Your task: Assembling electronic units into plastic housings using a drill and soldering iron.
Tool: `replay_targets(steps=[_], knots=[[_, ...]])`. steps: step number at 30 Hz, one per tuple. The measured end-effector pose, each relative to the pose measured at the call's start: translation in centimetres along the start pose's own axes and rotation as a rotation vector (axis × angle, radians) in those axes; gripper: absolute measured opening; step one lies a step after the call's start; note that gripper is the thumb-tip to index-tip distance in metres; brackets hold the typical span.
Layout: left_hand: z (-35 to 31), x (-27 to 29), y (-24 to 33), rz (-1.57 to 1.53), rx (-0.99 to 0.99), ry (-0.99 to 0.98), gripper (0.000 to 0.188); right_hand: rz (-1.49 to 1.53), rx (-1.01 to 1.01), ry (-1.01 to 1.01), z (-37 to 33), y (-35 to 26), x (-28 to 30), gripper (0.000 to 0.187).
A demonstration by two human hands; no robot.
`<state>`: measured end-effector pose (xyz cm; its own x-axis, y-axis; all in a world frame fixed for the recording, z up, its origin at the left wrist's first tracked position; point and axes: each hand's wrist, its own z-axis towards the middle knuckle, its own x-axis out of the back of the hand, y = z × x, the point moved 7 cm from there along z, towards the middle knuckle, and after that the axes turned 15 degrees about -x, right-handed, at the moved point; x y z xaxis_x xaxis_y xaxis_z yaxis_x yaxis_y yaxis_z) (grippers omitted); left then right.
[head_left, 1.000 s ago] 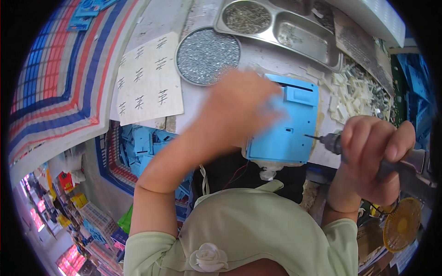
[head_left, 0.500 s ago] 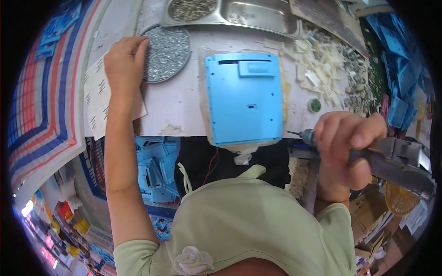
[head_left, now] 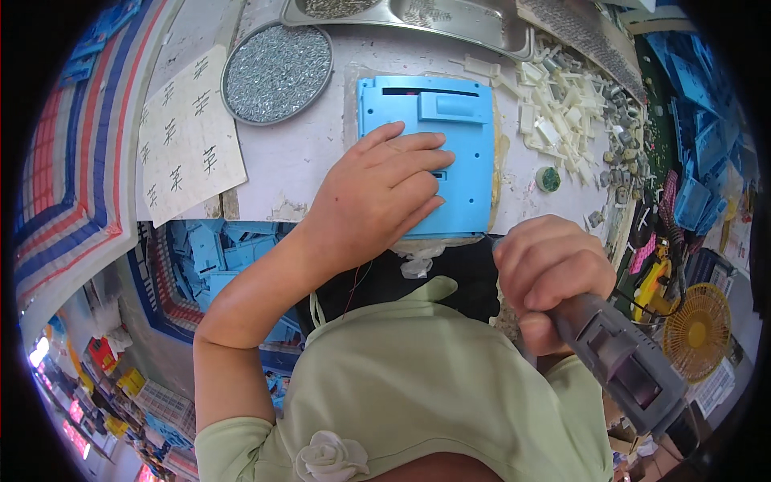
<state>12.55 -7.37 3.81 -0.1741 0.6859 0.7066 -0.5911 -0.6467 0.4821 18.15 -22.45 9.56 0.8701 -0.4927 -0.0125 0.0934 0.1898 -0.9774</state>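
A light blue plastic housing (head_left: 462,197) with a slot, a raised block and small holes lies at the front edge of the white table. My left hand (head_left: 377,189) rests across its left half, fingers stretched out and palm down; anything under the fingertips is hidden. My right hand (head_left: 554,269) is wrapped round a dark grey electric screwdriver (head_left: 614,345), just right of the housing's near corner. The bit is hidden behind that hand. To the upper left sits a round dish (head_left: 277,72) full of small silvery screws.
A paper sheet (head_left: 189,136) with handwriting lies left of the dish. At the back stands a steel tray (head_left: 474,36) with small metal parts. White plastic pieces (head_left: 554,112) and a small green-topped round piece (head_left: 548,179) lie at right. A yellow fan (head_left: 697,331) stands lower right.
My left hand has left the screw dish and come right and nearer, onto the blue housing. My right hand has drawn left and closer with the screwdriver, whose bit no longer shows.
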Motion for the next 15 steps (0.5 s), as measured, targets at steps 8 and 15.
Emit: replay_targets(steps=[8, 15], knots=[[-0.3, -0.1, -0.3, -0.034, 0.019, 0.029, 0.018, 0.187, 0.104, -0.06, 3.0, -0.4, 1.8, 0.021], [-0.8, -0.5, -0.6, -0.075, 0.043, 0.048, 0.018, 0.107, 0.045, -0.151, 4.5, 0.5, 0.1, 0.02]])
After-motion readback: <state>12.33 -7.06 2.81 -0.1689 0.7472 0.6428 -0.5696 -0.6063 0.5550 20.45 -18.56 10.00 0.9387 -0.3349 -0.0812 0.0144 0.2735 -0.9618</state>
